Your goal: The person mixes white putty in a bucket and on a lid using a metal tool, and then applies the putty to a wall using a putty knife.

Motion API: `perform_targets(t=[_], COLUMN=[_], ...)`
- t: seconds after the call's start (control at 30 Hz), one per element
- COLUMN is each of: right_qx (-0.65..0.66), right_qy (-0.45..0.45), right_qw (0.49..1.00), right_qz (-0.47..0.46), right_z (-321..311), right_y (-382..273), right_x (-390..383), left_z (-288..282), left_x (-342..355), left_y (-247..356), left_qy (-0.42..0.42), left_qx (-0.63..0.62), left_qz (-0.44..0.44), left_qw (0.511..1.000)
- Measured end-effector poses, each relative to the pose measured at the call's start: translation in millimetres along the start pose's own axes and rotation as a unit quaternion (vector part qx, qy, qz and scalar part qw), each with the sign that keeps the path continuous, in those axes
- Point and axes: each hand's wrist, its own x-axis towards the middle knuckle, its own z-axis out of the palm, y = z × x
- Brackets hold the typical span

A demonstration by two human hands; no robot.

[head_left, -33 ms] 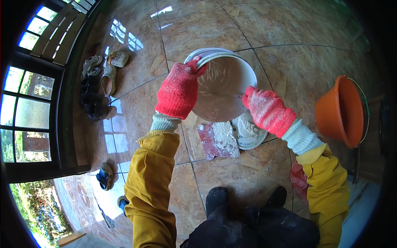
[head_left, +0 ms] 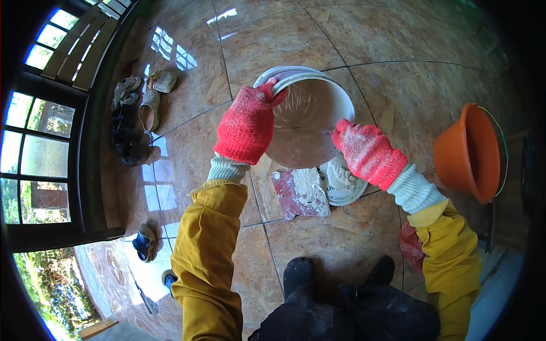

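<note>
My left hand (head_left: 250, 122), in a red glove, grips the upper-left rim of a white bucket (head_left: 344, 102), tilted to show pale brownish contents (head_left: 301, 142). My right hand (head_left: 364, 150), in a dusty red glove, is closed at the bucket's right side; what its fingertips hold is too small to make out. Below the bucket, a reddish square board (head_left: 284, 193) smeared with white paste lies beside a white round lid (head_left: 344, 190), also smeared with paste.
An orange basin (head_left: 460, 153) with a green-and-white handle stands at the right. Shoes (head_left: 149, 111) line the left side by dark-framed windows (head_left: 42, 128). My feet (head_left: 297, 275) are on the tiled floor (head_left: 284, 34). A red crumpled item (head_left: 409, 244) lies near my right forearm.
</note>
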Motion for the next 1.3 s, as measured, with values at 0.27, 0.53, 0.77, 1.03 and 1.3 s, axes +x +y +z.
perform_targets(t=[0.27,0.53,0.77,1.03,1.3], right_qx=[0.045,-0.025,-0.066,-0.1,-0.102], right_qy=[-0.01,0.064,0.084,0.148,0.133], right_qw=[0.998,0.998,0.994,0.984,0.986], right_qz=[-0.036,-0.012,0.018,-0.003,0.002], right_z=[11,8,4,4,-4], right_y=[14,9,15,14,5], right_x=[7,22,24,27,23], left_z=[-11,-4,-4,4,4], left_x=[9,11,12,13,10], left_y=[1,-1,-2,-2,2], left_qy=[-0.064,-0.021,-0.013,-0.024,-0.023], left_qx=[-0.096,0.013,0.017,-0.007,-0.002], left_qz=[-0.07,0.012,0.024,0.014,0.022], left_qw=[0.991,1.0,0.999,1.0,0.999])
